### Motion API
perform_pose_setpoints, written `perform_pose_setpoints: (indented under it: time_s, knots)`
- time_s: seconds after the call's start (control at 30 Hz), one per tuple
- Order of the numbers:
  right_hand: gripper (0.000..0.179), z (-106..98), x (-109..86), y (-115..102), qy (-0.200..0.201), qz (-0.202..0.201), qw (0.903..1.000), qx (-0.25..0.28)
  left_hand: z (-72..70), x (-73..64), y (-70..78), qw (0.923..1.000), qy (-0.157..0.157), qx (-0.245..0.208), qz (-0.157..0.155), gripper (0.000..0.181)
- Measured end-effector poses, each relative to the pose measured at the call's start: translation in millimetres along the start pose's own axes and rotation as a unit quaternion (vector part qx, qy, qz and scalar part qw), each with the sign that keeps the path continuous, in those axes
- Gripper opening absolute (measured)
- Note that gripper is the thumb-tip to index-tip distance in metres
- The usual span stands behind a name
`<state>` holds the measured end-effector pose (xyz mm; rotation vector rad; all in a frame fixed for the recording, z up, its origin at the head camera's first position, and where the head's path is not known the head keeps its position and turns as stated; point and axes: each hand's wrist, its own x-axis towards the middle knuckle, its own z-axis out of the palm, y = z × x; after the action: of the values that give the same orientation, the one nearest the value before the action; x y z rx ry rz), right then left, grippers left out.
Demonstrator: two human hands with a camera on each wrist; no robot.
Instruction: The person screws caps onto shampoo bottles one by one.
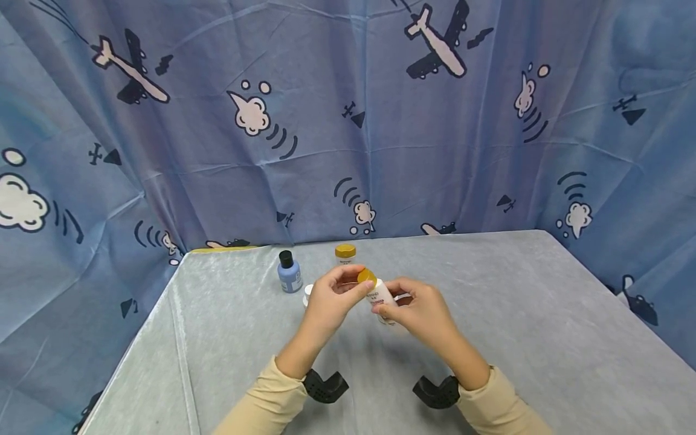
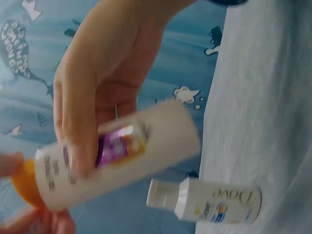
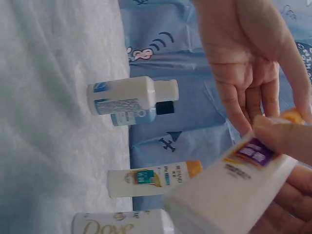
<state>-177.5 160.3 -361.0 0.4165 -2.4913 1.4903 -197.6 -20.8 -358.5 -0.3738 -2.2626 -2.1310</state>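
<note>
A white toiletry bottle (image 1: 380, 294) with a purple label is tilted in the air above the table. My right hand (image 1: 421, 305) grips its body, with the thumb across the label side in the right wrist view. At the upper end, my left hand (image 1: 333, 296) pinches the yellow cap (image 1: 367, 276) between thumb and fingers. The cap appears tipped in the head view; whether it is fully seated cannot be told. In the left wrist view the bottle (image 2: 168, 151) is blurred, and fingertips (image 2: 29, 222) of the left hand touch its cap.
Behind the hands stand a blue bottle (image 1: 290, 278) with a black cap and another yellow-capped bottle (image 1: 345, 254). A white bottle (image 3: 122, 97) stands near the blue one, partly hidden by the left hand in the head view. A Dove bottle (image 2: 219, 201) stands behind the held bottle.
</note>
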Motion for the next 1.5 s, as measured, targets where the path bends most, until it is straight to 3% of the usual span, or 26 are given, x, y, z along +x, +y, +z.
perform_pose_setpoints:
  time_s: [0.2,0.43,0.57,0.67,0.83,1.03,1.37,1.5]
  knots:
    - [0.025,8,0.2,3,0.061,-0.062,0.9937,-0.071,4.1,-1.1,-1.2,0.9993,0.032,-0.018,0.001,0.036]
    - [0.029,9,-1.7,1,0.074,-0.082,0.9916,-0.066,2.9,-2.2,-0.2,0.999,0.025,-0.01,0.036,0.031]
    - [0.029,3,-1.7,-1,0.046,-0.064,0.9963,-0.034,1.3,-1.3,0.7,0.9986,0.009,-0.016,0.051,0.03]
    - [0.031,-4,-1.8,-3,0.011,-0.026,0.9996,0.002,-1.1,-0.6,2.2,0.9983,-0.014,-0.015,0.055,0.029]
    - [0.035,-15,-1.1,-4,-0.054,0.028,0.9967,0.053,-7.9,0.8,2.2,0.9959,-0.062,-0.017,0.063,0.031]
    - [0.034,-26,2.1,-4,-0.106,0.026,0.9921,0.062,-13.7,1.9,1.2,0.9896,-0.113,-0.034,0.082,0.032]
    - [0.033,-31,6.6,5,-0.162,0.013,0.9813,0.103,-22.8,5.1,-2.2,0.979,-0.182,-0.045,0.08,0.036]
    - [0.034,-29,7.3,6,-0.166,0.023,0.9797,0.109,-23.4,5.6,-1.3,0.9773,-0.192,-0.051,0.075,0.037]
